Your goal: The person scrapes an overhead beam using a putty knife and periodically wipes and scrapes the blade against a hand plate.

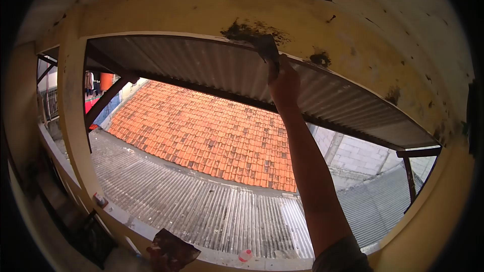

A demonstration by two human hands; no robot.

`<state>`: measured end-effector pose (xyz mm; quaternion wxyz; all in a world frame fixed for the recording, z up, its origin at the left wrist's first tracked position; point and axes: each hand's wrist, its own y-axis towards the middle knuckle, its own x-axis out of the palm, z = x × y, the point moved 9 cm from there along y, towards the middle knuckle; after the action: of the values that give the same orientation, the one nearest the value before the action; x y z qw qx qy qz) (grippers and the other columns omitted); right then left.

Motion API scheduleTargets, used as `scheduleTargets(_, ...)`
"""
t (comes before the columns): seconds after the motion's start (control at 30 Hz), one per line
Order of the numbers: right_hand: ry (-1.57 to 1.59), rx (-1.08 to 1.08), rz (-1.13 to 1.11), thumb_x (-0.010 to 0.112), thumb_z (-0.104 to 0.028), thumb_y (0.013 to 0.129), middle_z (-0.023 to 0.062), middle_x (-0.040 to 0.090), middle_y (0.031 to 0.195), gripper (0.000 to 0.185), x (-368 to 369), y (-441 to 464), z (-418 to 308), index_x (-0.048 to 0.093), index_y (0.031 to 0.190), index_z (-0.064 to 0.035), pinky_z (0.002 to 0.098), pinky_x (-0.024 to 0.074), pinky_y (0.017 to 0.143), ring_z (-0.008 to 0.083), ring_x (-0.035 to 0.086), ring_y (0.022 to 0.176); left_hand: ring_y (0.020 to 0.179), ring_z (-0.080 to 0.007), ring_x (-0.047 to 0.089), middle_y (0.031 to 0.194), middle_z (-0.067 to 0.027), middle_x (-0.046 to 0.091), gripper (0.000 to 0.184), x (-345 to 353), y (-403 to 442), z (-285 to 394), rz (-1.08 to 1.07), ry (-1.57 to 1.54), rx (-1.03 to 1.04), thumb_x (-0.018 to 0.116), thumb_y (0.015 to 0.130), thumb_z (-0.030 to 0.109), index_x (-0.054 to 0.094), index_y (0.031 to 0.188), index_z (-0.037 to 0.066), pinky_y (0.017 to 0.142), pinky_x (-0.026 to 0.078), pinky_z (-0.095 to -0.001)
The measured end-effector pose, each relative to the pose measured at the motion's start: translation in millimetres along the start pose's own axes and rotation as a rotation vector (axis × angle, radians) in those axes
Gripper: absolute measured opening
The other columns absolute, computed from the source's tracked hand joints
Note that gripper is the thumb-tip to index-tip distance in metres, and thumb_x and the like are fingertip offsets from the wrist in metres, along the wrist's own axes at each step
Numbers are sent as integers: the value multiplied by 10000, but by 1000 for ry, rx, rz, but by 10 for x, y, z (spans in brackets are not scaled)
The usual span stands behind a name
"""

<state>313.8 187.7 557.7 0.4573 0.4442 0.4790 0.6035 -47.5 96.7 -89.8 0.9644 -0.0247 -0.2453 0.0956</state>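
Note:
My right hand (pixel 286 85) is raised overhead, closed around the handle of a putty knife (pixel 267 49). The dark, broad blade lies against the lower edge of the yellow beam (pixel 171 12), at the right part of a rough dark patch (pixel 244 32). At the bottom left, a dark reddish-brown flat piece (pixel 175 248) is held up in front of the ledge. My left hand (pixel 157 261) grips it at its left side; shadow hides most of the fingers.
Smaller dark spots (pixel 320 59) mark the beam further right. Below it slopes a corrugated awning (pixel 201 60) on dark supports. On the ledge (pixel 227 259) lies a clear and pink plastic bottle (pixel 245 256); a small container (pixel 100 200) stands left. Tiled roof (pixel 212 131) and corrugated roofing lie outside.

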Motion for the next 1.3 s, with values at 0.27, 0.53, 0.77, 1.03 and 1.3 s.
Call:
scheduleTargets(0.27, -373, -343, -154, 544, -311, 1008, 104, 632, 758, 225, 514, -78, 17, 596, 1105, -114, 409, 556, 539, 279, 675, 638, 952, -163, 558, 1192, -76, 528, 399, -78, -51, -85, 12, 5, 42, 600, 924, 70, 507, 1312, 71, 738, 521, -281)
scheduleTargets(0.53, -442, -208, -246, 568, -326, 996, 167, 675, 790, 248, 233, 194, 155, 620, 1075, -96, 477, 560, 688, 349, 694, 796, 1014, -181, 555, 1282, -102, 522, 533, 10, -127, 79, 118, -17, -100, 610, 952, 127, 404, 1439, 65, 769, 523, -283)
scheduleTargets(0.77, -320, -9, -269, 593, -324, 970, 199, 689, 789, 298, -122, 48, 442, 632, 1078, -50, 448, 565, 605, 397, 696, 751, 1051, -167, 549, 1287, -97, 517, 581, 109, -28, 206, 50, 113, -31, 613, 956, 115, 364, 1474, 34, 805, 526, -300)
scheduleTargets(1.03, 103, -17, -93, 678, -281, 939, 237, 660, 721, 317, -35, 88, 52, 608, 963, 28, 476, 532, 577, 438, 668, 683, 1036, -170, 569, 1177, -68, 564, 418, -16, 175, -514, -107, 192, -50, 614, 933, 83, 483, 1327, 42, 872, 512, -305)
scheduleTargets(1.3, -7, 8, 61, 677, -302, 941, 249, 638, 698, 356, 411, 264, 82, 572, 894, 35, 522, 510, 601, 473, 649, 683, 1086, -185, 566, 1286, -91, 543, 545, 92, 140, -339, -40, 110, 54, 610, 934, 111, 421, 1436, 16, 902, 512, -320)
